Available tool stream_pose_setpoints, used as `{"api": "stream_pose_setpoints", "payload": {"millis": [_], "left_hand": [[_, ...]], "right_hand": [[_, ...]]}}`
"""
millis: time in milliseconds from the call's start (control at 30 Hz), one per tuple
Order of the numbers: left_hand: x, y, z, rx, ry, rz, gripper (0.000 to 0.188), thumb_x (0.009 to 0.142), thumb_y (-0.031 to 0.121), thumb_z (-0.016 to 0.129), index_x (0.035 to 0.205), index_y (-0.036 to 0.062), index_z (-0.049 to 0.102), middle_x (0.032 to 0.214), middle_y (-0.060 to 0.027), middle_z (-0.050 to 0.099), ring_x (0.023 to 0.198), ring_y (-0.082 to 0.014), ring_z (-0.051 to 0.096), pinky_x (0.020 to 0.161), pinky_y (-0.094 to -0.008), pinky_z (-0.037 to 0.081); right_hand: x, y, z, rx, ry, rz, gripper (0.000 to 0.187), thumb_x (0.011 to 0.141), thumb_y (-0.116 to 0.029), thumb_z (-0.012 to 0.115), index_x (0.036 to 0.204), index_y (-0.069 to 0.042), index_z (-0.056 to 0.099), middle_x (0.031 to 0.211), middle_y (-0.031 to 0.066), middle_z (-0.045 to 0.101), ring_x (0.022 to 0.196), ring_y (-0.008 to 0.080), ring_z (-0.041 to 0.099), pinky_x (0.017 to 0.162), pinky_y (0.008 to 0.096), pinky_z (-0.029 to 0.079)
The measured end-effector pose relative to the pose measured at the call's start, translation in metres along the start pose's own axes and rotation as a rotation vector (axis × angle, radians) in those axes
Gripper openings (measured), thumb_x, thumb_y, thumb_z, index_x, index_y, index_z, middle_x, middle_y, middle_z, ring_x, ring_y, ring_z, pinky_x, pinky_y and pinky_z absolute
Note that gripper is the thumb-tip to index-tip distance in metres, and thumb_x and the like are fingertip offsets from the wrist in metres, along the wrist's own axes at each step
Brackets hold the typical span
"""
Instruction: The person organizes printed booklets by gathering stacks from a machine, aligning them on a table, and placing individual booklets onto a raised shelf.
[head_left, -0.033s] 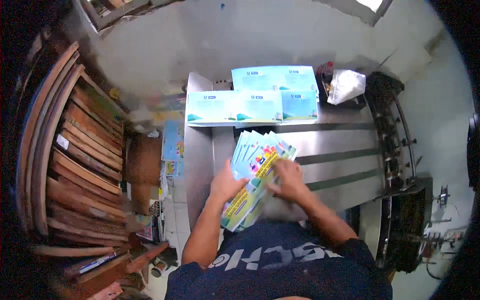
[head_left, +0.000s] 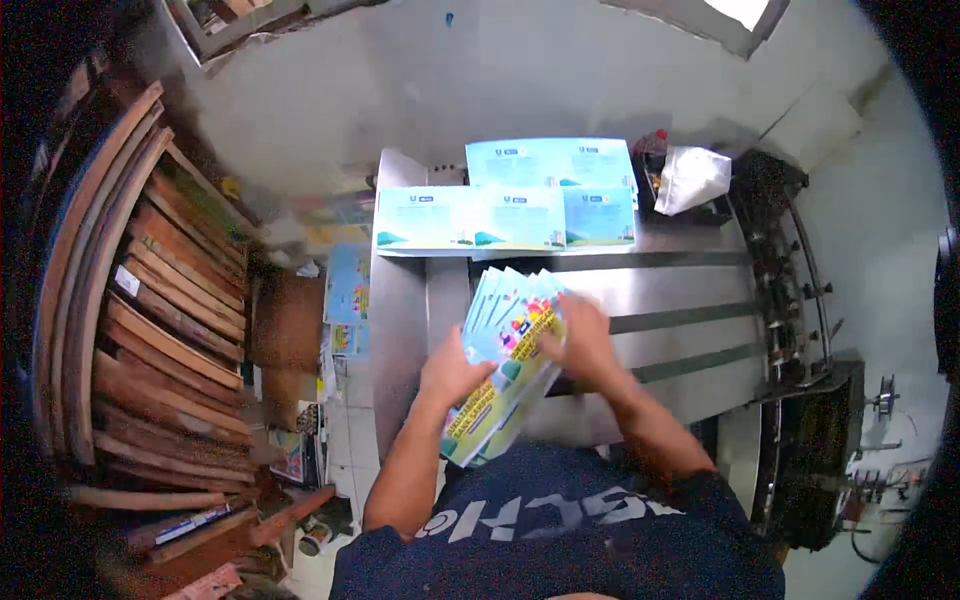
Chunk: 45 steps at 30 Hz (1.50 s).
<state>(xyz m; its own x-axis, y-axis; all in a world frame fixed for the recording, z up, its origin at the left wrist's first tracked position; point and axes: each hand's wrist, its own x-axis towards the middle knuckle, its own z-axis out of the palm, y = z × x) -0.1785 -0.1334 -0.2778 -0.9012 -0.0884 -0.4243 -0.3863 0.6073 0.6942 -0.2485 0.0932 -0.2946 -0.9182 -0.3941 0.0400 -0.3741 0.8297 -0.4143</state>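
A fanned bunch of printed booklets, light blue and green with yellow lettering and colourful pictures, is held tilted in front of my body. My left hand grips its left side, thumb lying across the top cover. At the bunch's upper right edge is my right hand, slightly blurred, its thumb on the front cover and its fingers curled around the edge. Behind them, on the metal table, lie a front stack of light blue printed sheets and a back stack of similar sheets.
The metal table has dark strips across it and a raised metal side plate at left. A white bag sits in a dark tray at the back right, beside a rail mechanism. Wooden boards fill a rack at far left.
My right hand has shifted slightly up and to the right, and now covers the bunch's right edge, which showed before. My left hand keeps its grip.
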Motion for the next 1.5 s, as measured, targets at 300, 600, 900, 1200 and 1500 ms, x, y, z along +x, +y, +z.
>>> {"api": "stream_pose_setpoints", "payload": {"millis": [300, 600, 900, 1200, 1500], "left_hand": [[-0.031, 0.025, 0.002, 0.197, -0.092, 0.184, 0.073, 0.074, 0.028, 0.075, 0.137, 0.0240, 0.038, 0.104, -0.0202, 0.065, 0.098, -0.0393, 0.062, 0.084, -0.0481, 0.049], [-0.061, 0.040, -0.002, 0.128, 0.077, 0.206, 0.059, 0.077, 0.029, 0.073, 0.127, 0.0120, 0.047, 0.097, -0.0209, 0.065, 0.094, -0.0411, 0.063, 0.080, -0.0482, 0.050], [-0.017, 0.062, 0.012, -0.043, 0.233, 0.124, 0.046, 0.090, 0.029, 0.056, 0.117, -0.0027, 0.038, 0.093, -0.0328, 0.062, 0.092, -0.0490, 0.060, 0.081, -0.0526, 0.046], [-0.003, 0.071, 0.016, -0.041, 0.150, 0.214, 0.049, 0.085, 0.027, 0.064, 0.124, 0.0041, 0.047, 0.102, -0.0237, 0.066, 0.096, -0.0394, 0.065, 0.084, -0.0447, 0.049], [-0.052, 0.165, -0.010, 0.329, -0.240, 0.624, 0.037, 0.082, 0.013, 0.062, 0.118, 0.0114, 0.058, 0.102, -0.0147, 0.066, 0.091, -0.0354, 0.064, 0.080, -0.0409, 0.051]], "right_hand": [[0.199, 0.005, -0.059, -0.458, 0.026, -0.198, 0.071, 0.058, -0.044, 0.085, 0.114, -0.012, 0.055, 0.113, 0.0126, 0.060, 0.112, 0.0308, 0.055, 0.096, 0.0555, 0.037], [0.165, 0.031, -0.151, -0.231, -0.121, -0.427, 0.028, 0.082, -0.019, 0.063, 0.106, -0.006, 0.059, 0.098, 0.0227, 0.065, 0.094, 0.0404, 0.063, 0.081, 0.0486, 0.050], [-0.048, 0.075, -0.113, 0.229, -0.116, -0.170, 0.058, 0.084, -0.005, 0.048, 0.138, 0.006, 0.034, 0.135, 0.0293, 0.045, 0.126, 0.0395, 0.046, 0.108, 0.0433, 0.035], [-0.051, 0.030, -0.038, 1.332, -0.599, -0.012, 0.090, 0.079, -0.030, 0.076, 0.144, 0.001, 0.023, 0.145, 0.0234, 0.032, 0.135, 0.0314, 0.034, 0.105, 0.0392, 0.040], [-0.101, 0.139, -0.143, 0.808, 0.195, 0.019, 0.110, 0.063, -0.031, 0.087, 0.147, -0.008, 0.020, 0.146, 0.0171, 0.034, 0.132, 0.0321, 0.037, 0.109, 0.0455, 0.031]]}}
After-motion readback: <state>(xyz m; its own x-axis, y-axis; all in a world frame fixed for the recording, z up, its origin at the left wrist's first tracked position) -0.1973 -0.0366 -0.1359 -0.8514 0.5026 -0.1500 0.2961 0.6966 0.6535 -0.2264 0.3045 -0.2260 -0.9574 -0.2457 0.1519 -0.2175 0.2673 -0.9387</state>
